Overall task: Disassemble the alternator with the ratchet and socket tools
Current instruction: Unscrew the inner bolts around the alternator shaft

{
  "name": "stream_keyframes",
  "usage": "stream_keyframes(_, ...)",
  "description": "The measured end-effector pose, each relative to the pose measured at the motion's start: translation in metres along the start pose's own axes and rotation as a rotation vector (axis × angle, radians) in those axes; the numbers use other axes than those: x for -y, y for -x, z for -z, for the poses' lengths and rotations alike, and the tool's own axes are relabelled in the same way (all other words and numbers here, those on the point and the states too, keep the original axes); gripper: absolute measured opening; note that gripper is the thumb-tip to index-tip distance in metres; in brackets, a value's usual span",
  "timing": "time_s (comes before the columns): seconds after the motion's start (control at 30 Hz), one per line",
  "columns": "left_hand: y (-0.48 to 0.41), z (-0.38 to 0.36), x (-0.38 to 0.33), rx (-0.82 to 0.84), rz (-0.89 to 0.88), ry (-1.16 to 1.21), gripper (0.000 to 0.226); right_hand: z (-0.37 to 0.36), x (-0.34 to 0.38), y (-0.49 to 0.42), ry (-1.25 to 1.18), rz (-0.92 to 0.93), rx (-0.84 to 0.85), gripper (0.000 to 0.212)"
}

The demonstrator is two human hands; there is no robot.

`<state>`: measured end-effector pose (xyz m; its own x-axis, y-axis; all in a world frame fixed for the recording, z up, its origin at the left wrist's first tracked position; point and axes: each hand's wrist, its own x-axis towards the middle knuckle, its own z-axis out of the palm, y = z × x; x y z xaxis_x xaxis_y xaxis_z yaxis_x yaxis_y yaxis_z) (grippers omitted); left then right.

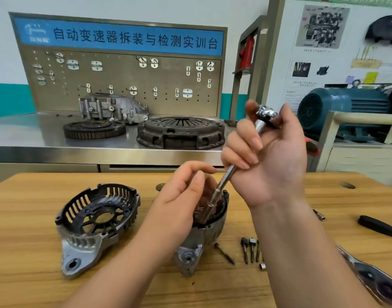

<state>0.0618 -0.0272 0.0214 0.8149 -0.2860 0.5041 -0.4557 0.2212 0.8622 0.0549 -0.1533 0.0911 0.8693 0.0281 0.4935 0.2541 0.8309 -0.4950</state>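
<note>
Alternator body (208,234) sits at lower centre of the frame on the wooden table (35,252), open end up. Its removed end cover (97,216) lies apart to the left. Right hand (272,156) wraps fingers and thumb round the socket extension (226,181), chrome head uppermost, shaft slanting down into the open housing. We cannot make out the fastener itself. Left hand (181,198) curls over the housing rim just beside the shaft; we cannot tell whether it grips anything, as the palm covers the contact. Loose bolts (248,250) lie just right of the body, and a ratchet (372,278) lies at lower right.

Risks, as we judge them:
- The shaft leans, so the socket may seat skewed, slip off and round the head or gouge the windings.
- The body rests on a mounting ear, so a hard twist could tip it.
- The left fingers are close to the shaft, so a slip could pinch them.
- The right forearm could sweep the bolts away.
</note>
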Motion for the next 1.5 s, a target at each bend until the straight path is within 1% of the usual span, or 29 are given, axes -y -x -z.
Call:
stream_keyframes(0.03,0.000,0.001,0.000,-0.014,-0.012,-0.024,0.022,0.004,0.002,0.000,-0.009,0.024,-0.033,0.054)
stream_keyframes(0.07,0.001,0.002,0.001,-0.030,-0.036,-0.099,0.020,0.008,0.005,-0.001,-0.019,0.047,-0.071,0.054)
stream_keyframes(0.1,0.001,0.005,0.002,-0.046,-0.076,-0.247,0.020,0.012,0.009,-0.001,-0.029,0.067,-0.111,0.056)
stream_keyframes(0.2,0.001,0.011,0.007,-0.035,-0.224,-0.894,0.020,0.024,0.024,-0.003,-0.050,0.133,-0.231,0.055)
stream_keyframes(0.23,0.000,0.012,0.011,-0.014,-0.237,-1.044,0.025,0.028,0.029,-0.003,-0.054,0.160,-0.264,0.053)
stream_keyframes(0.27,0.000,0.013,0.014,-0.002,-0.220,-1.140,0.031,0.031,0.034,-0.002,-0.053,0.186,-0.294,0.051)
stream_keyframes(0.33,-0.001,0.016,0.021,0.018,-0.193,-1.235,0.037,0.037,0.043,-0.001,-0.041,0.230,-0.338,0.048)
stream_keyframes(0.43,-0.002,0.027,0.027,0.048,-0.269,-1.332,0.046,0.042,0.052,0.000,-0.054,0.267,-0.360,0.045)
stream_keyframes(0.5,-0.005,0.035,0.027,0.034,-0.277,-1.335,0.054,0.043,0.055,0.000,-0.064,0.274,-0.358,0.044)
stream_keyframes(0.6,-0.009,0.045,0.027,0.034,-0.255,-1.239,0.058,0.043,0.054,0.000,-0.067,0.277,-0.353,0.044)
stream_keyframes(0.73,-0.015,0.063,0.024,0.076,-0.079,-1.033,0.062,0.043,0.048,-0.001,-0.051,0.269,-0.347,0.044)
stream_keyframes(0.9,-0.020,0.086,0.026,0.074,0.044,-0.939,0.081,0.043,0.037,-0.005,0.040,0.278,-0.369,0.049)
stream_keyframes(0.93,-0.020,0.090,0.027,0.072,0.078,-0.898,0.082,0.043,0.034,-0.005,0.050,0.276,-0.371,0.049)
stream_keyframes(1.1,-0.020,0.101,0.036,0.101,0.228,-0.667,0.072,0.041,0.014,-0.007,0.081,0.218,-0.327,0.050)
stream_keyframes(1.2,-0.020,0.106,0.041,0.100,0.276,-0.626,0.067,0.038,0.001,-0.007,0.096,0.175,-0.271,0.052)
stream_keyframes(1.3,-0.020,0.107,0.044,0.100,0.288,-0.616,0.064,0.037,-0.004,-0.006,0.112,0.164,-0.230,0.055)
stream_keyframes(1.5,-0.019,0.105,0.043,0.087,0.289,-0.614,0.067,0.036,-0.007,-0.008,0.116,0.145,-0.183,0.057)
